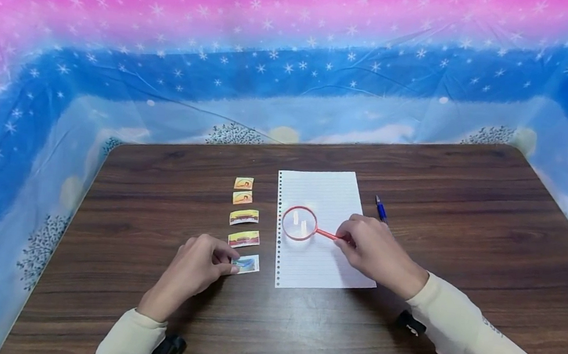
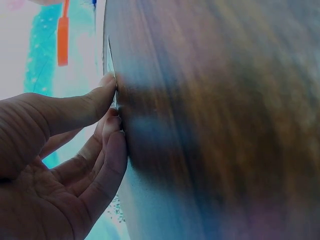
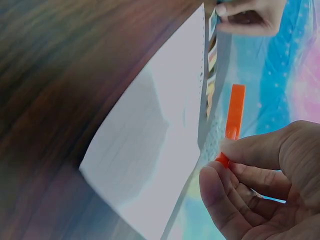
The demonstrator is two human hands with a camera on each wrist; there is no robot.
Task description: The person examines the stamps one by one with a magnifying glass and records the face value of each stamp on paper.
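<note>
Aloft, right grip (image 1: 375, 250) (round magnifier (image 1: 316, 230))

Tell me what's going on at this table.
A person's right hand holds a red-rimmed magnifying glass by its handle over a lined sheet. Their left hand grips the bluish stamp-like slip nearest the person; the other four slips lie in a column beyond it on the table. A blue pen lies beside the sheet.
</note>
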